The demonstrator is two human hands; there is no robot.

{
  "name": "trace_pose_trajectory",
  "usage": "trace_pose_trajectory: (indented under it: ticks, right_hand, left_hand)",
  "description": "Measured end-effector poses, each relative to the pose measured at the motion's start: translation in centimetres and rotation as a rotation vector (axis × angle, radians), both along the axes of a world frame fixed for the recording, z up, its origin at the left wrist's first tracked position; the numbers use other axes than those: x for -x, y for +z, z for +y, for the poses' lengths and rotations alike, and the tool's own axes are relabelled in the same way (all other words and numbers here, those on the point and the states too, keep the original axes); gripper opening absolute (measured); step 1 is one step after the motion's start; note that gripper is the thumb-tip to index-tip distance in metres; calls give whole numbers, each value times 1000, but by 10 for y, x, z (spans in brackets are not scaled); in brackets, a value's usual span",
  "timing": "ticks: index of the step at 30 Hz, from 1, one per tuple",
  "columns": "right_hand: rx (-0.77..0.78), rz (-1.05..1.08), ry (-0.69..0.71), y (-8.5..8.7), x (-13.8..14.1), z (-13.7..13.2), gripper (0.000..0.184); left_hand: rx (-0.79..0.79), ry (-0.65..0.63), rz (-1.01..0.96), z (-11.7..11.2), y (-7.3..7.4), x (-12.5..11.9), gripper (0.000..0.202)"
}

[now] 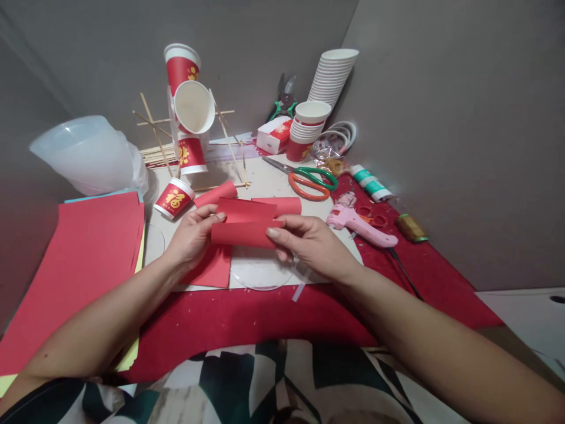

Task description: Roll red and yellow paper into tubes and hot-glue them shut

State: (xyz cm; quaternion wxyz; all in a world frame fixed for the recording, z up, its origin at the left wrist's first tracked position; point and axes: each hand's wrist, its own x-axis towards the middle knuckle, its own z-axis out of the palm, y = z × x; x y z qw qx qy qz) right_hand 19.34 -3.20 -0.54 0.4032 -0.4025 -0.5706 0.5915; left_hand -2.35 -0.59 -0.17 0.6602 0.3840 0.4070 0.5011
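Observation:
Between my two hands is a piece of red paper (242, 234), its near edge curled over and its far part raised behind. My left hand (194, 232) pinches it at the left side, thumb on top. At the right end my right hand (309, 238) grips it with thumb and fingers. Just beyond lie two rolled red paper tubes (216, 193), and a flat red sheet (209, 268) is partly hidden below my left hand. Under the paper, a clear round disc (262, 274) rests on the white board (344, 247).
Behind stands a structure of paper cups (183, 68) and wooden sticks (229, 138). Scissors (304, 176), a pink glue gun (362, 227) and stacked cups (304, 132) are at the right. Red sheets (88, 253) and a translucent bag (88, 156) lie left.

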Motion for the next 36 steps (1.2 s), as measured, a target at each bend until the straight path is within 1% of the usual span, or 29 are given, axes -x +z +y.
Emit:
trace_pose_trajectory:
  ticks: [2,4,7,9,13,17,19,24,27,30,33,36]
  right_hand:
    - [98,94,-75,-3,0,2,30]
    - [168,155,-98,-6,-1,5,32]
    - [234,175,-45,-6,-1,7,34]
    - [262,167,-30,-5,-1,7,33]
    - [283,159,-87,-2,1,7,35]
    - [320,161,-156,-1,2,8,35]
    - [327,174,-175,-2,2,8,35]
    - [326,284,-187,-3,2,9,37]
    - [350,326,-175,-5,2,9,33]
    - [375,336,-200,-6,2,9,31]
    - [379,339,-238,-6,2,10,31]
    - [405,310,-201,-6,3,12,32]
  left_hand:
    - [-61,4,1,0,-1,-1,12]
    - [-111,4,10,0,-1,-1,17]
    - [-153,-3,39,-2,0,-2,21]
    - [-142,-11,56,-4,2,-2,22]
    - [-78,-27,101,-8,8,-3,23]
    - [-97,-49,108,-8,9,-4,32]
    - [-108,-43,114,-7,9,-4,32]
    - [-135,-38,151,-5,7,-1,25]
    - [-164,-8,184,-3,6,0,20]
    - [-211,3,201,-1,4,0,23]
    - [-232,-15,198,-1,3,-1,26]
    - [-204,-21,222,-2,6,-1,28]
